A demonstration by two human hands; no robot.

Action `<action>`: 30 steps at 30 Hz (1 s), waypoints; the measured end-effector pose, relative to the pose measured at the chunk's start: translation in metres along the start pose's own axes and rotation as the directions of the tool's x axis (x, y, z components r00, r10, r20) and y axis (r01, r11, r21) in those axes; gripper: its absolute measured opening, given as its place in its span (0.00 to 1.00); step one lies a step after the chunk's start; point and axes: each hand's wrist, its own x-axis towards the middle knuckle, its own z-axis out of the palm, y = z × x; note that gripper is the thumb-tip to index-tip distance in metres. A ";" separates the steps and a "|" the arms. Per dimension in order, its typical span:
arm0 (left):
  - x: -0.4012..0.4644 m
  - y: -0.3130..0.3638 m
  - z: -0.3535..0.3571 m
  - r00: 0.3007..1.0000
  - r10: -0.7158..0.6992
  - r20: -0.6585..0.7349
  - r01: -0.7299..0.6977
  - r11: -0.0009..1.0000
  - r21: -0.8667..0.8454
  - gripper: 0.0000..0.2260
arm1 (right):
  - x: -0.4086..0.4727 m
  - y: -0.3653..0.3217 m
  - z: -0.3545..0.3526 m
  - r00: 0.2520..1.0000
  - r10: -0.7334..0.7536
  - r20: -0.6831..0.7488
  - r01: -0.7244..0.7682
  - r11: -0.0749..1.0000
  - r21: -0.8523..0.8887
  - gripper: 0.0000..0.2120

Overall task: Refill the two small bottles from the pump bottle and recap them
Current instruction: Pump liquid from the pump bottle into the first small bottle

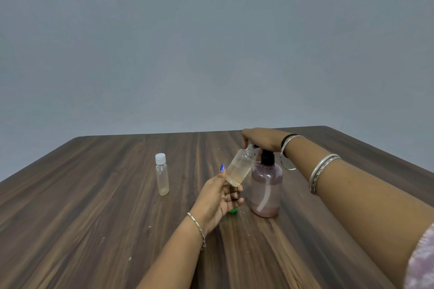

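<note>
On the dark wooden table (pixel 117 218), seen from the head camera, the pump bottle (pixel 266 191) stood upright to the right of centre, its pinkish clear body showing a little liquid at the bottom and a dip tube curving down inside. Its black collar (pixel 267 159) rose just under the right hand (pixel 263 139), which lay palm down over the pump head with its fingers bent forward over the top; the pump head itself was hidden beneath them. The left hand (pixel 220 202) pinched the base of an uncapped small bottle (pixel 240 168) between thumb and curled fingers, tilting it so that its open neck leaned up to the right and met the pump's outlet under the right hand. A pale liquid filled the lower part of this tilted bottle. Below the left hand's fingers a green cap (pixel 233 210) lay on the table (only a sliver of it showed). Well apart to the left, the second small bottle (pixel 162 175) stood upright with its white cap on. Bangles (pixel 321 172) ringed the right forearm.
</note>
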 end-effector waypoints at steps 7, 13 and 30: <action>0.001 0.001 0.001 1.000 -0.009 0.008 0.009 1.000 -0.003 0.18 | -0.001 -0.003 -0.006 0.999 -0.036 -0.017 0.036 0.999 0.025 0.12; 0.000 0.000 0.000 1.000 -0.014 0.000 0.014 1.000 -0.002 0.18 | -0.003 -0.003 -0.003 1.000 -0.025 -0.006 0.024 0.999 -0.032 0.12; 0.001 -0.001 -0.001 1.000 -0.014 0.004 0.014 1.000 0.008 0.18 | 0.009 0.006 0.002 1.000 0.005 -0.021 -0.006 1.000 -0.022 0.11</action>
